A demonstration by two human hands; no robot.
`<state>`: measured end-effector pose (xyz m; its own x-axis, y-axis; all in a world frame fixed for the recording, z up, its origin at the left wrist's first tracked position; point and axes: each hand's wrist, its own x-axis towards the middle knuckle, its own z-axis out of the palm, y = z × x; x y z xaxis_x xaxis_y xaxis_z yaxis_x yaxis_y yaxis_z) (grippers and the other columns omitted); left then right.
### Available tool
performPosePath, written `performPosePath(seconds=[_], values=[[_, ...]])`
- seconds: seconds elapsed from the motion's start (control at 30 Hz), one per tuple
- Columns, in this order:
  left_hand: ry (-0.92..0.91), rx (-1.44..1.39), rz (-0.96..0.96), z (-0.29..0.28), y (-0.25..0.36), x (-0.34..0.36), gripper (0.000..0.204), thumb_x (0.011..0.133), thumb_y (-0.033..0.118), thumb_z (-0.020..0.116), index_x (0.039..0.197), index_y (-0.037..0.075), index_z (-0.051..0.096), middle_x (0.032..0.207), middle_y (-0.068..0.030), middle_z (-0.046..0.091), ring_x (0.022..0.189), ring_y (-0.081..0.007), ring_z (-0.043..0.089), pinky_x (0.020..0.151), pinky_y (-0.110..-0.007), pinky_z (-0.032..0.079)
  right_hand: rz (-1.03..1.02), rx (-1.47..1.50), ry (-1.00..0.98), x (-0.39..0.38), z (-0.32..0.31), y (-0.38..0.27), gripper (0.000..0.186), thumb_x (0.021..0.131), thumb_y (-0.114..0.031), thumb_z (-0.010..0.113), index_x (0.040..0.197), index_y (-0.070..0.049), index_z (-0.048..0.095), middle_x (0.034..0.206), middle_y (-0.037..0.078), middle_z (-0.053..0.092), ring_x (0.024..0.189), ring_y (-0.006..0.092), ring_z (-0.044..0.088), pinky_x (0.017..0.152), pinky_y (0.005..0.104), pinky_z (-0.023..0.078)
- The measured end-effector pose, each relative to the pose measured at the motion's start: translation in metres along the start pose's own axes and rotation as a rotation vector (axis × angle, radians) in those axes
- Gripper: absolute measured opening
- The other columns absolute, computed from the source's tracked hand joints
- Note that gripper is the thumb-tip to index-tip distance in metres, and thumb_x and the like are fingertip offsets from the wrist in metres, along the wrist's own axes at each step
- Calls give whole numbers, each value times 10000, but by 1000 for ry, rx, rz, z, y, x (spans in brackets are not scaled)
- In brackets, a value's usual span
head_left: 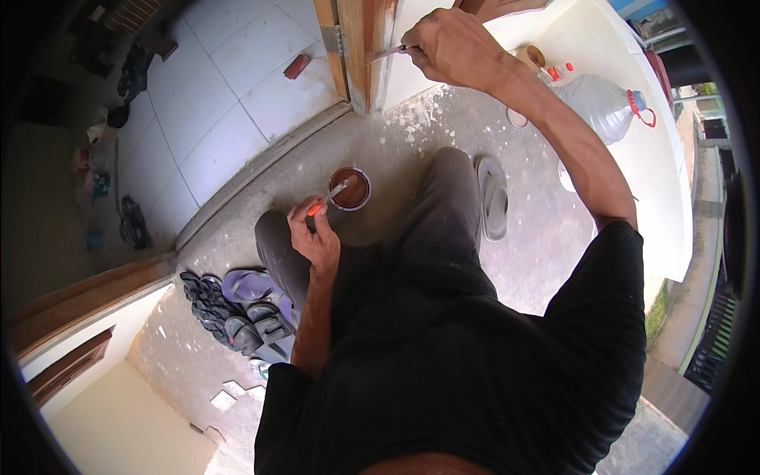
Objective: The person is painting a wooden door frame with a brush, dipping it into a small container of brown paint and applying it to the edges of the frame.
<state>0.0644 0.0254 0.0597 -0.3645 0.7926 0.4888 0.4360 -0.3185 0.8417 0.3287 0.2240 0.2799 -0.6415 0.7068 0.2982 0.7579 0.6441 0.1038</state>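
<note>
My left hand (313,239) is closed round a slim tool (339,190) with an orange handle and a narrow greyish end. That end reaches over a round can (370,190) with brown stuff inside. Whether it touches the contents, I cannot tell. Up at the wooden door frame (361,75), my right hand (457,52) grips a thin-bladed scraper (387,54). The scraper's tip is at the wood's edge, and its handle is mostly hidden by my fingers. A metal hinge (332,39) sits on the frame to the left of the blade.
Tiled floor (214,103) lies beyond the threshold, with a dark red block (297,66) on it. Sandals (253,317) crowd my left side; another sandal (494,198) lies by my right knee. A large clear bottle (595,107) is under my right arm. White spots (427,117) mark the concrete.
</note>
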Motion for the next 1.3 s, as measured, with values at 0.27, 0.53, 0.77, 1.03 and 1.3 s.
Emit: performPosePath(seconds=[0.27, 0.53, 0.77, 1.03, 1.3], values=[[-48, 26, 52, 1, -4, -1, 103, 945, 45, 625, 1032, 1, 593, 1027, -120, 690, 933, -200, 648, 844, -310, 521, 6, 66, 54, -12, 38, 9, 105, 729, -43, 640, 671, 43, 653, 642, 241, 622, 625, 406, 646, 604, 447, 536], [-41, 10, 58, 1, -5, -1, 98, 950, 54, 625, 1026, 0, 592, 1025, -116, 692, 934, -195, 649, 851, -306, 517, 21, 96, 65, -25, 30, -1, 103, 766, -62, 644, 758, 25, 699, 692, 217, 645, 660, 385, 653, 618, 443, 524], [-27, -5, 35, 6, 1, -2, 95, 947, 67, 633, 1013, 8, 597, 1015, -113, 693, 917, -205, 650, 838, -322, 514, 53, 84, 82, -29, 23, 6, 89, 771, -82, 672, 768, -9, 723, 664, 196, 657, 621, 360, 654, 617, 429, 520], [-1, -6, 35, 7, 3, 1, 98, 945, 73, 636, 1017, 21, 594, 1011, -107, 689, 913, -229, 648, 836, -338, 510, 107, 157, 63, -27, 47, 8, 106, 810, -83, 660, 848, -15, 731, 633, 199, 627, 582, 377, 623, 582, 445, 523], [8, 30, 15, 3, 6, 0, 112, 943, 78, 639, 1027, 18, 595, 1010, -107, 684, 911, -226, 648, 826, -331, 513, 170, 181, 71, -32, 52, 0, 122, 743, -89, 672, 772, 21, 717, 687, 246, 647, 660, 401, 664, 635, 450, 549]])
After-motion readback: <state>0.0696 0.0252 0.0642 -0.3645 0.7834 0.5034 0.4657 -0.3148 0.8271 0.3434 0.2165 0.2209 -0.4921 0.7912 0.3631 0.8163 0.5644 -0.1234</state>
